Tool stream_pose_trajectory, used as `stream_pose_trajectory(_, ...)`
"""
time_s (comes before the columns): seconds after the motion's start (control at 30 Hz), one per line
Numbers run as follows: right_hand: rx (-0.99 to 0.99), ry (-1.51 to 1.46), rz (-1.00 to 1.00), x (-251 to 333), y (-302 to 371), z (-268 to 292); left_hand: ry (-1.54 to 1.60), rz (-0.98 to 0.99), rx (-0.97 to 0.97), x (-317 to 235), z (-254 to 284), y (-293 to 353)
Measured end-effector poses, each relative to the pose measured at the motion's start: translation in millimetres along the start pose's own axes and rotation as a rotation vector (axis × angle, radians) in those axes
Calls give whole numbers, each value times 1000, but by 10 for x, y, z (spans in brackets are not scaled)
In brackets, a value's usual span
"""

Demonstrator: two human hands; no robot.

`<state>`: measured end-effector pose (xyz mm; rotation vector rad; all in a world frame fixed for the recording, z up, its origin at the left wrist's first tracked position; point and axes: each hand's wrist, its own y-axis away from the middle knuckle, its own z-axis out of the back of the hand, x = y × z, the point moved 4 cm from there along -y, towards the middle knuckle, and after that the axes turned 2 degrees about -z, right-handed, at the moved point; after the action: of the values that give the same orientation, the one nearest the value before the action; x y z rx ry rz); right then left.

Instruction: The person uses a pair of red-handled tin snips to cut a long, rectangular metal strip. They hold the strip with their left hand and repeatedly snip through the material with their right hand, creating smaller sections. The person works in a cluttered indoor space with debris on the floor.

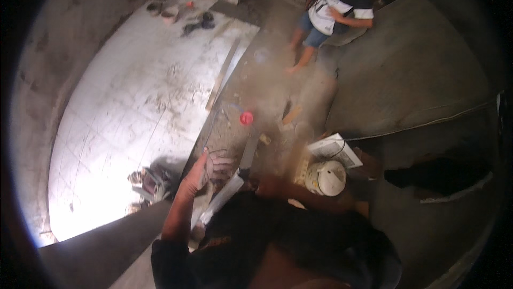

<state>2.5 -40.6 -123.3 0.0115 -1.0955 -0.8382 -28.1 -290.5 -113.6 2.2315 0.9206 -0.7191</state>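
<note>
My left hand [212, 168] is open over the dusty floor, its thumb and fingers apart and nothing in it. A long grey metal bar [227, 193] runs beside and below it, close to my dark shirt. Beyond the fingers lies a round red object [246, 118], too small to name. My right hand cannot be made out; a reddish-brown blur spreads in front of my body on that side. A white lidded bucket [328, 179] stands to the right, in front of a white slotted panel [342, 149].
Pale tiles [128, 96] cover the left side, with a cluttered grey object [155, 182], two pots [170, 16], dark cloth [200, 24] and a narrow strip [223, 75] on them. A person [334, 8] in shorts stands at the far right, beside a large grey surface [406, 70].
</note>
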Motion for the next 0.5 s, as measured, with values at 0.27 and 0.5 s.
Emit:
stream_pose_trajectory(0.27, -148, -338, 112, 400, -320, 57, -110, -81, 12, -909, -287, -458)
stream_pose_trajectory(0.5, -183, -237, 182, 678, -287, 143, -105, -58, -215, -1044, -690, -324)
